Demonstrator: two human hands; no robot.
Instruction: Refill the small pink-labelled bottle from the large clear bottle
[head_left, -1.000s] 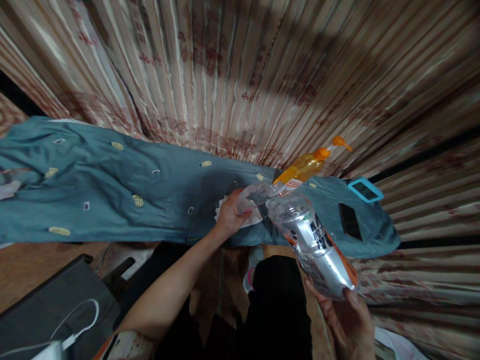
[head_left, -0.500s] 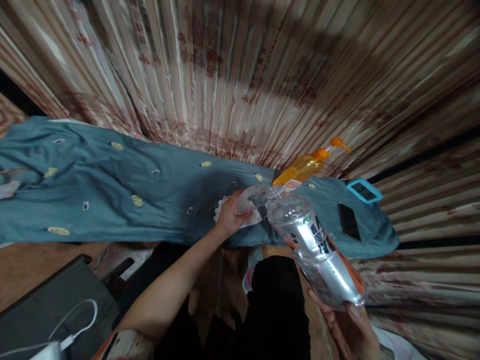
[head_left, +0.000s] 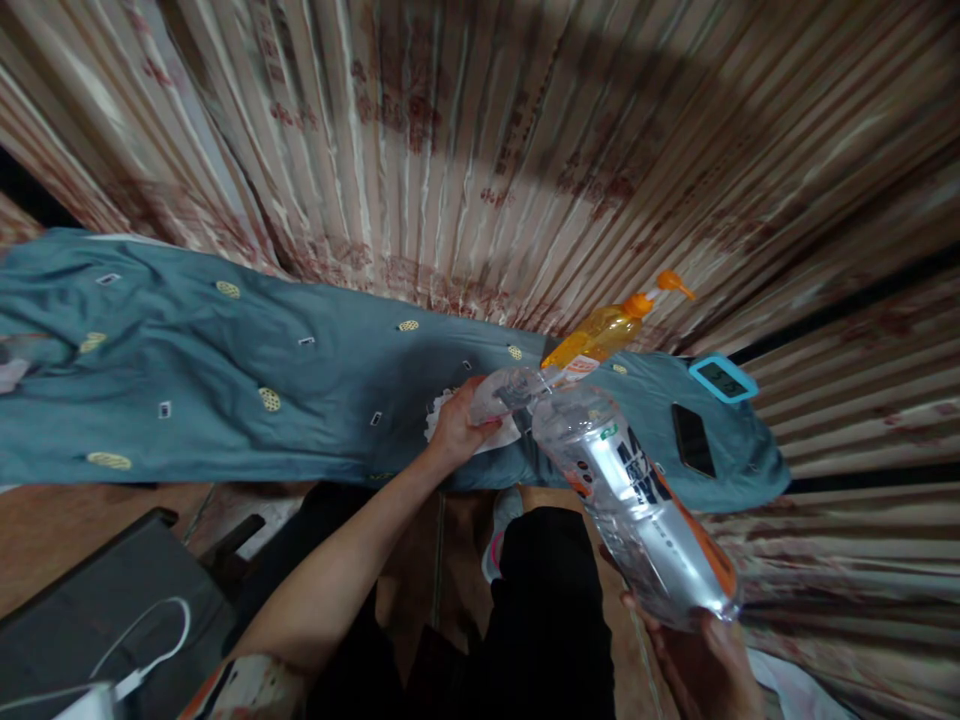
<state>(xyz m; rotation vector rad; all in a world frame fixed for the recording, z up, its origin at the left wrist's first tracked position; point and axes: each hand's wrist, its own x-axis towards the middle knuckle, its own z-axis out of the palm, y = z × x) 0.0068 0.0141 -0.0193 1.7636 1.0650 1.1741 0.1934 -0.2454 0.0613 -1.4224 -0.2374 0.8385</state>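
Clasps a clear cup [head_left: 504, 392] in the left grip [head_left: 457, 432], fingers wrapped round its near side, over a white mat [head_left: 436, 418] at the near edge of the blue-draped tabletop [head_left: 225, 400]. Cradles the base of a big clear bottle [head_left: 637, 495] in the right grip [head_left: 701, 665], palm up, fingers curled beneath, out past the tabletop's edge and above dark trousers [head_left: 555, 600]. Slants the bottle with its neck end just beside the cup; impossible to tell whether touching, or whether anything pours.

Compared with a second ago, carries the bottle's base lower and further right, with the right grip sunk to the bottom edge of view and partly cut off. Keeps the left grip, the cup and the bottle's neck end in place by the mat.

Beyond the cup, an orange pump bottle [head_left: 607, 335], leaning right in this view. Further right on the tabletop, a blue clock [head_left: 722, 378] and a black phone [head_left: 691, 440], lying flat, near each other and apart from the cup. Behind everything, a striped curtain [head_left: 480, 150]. At lower left, a dark bag [head_left: 112, 600] with a white cable [head_left: 161, 650] across it.
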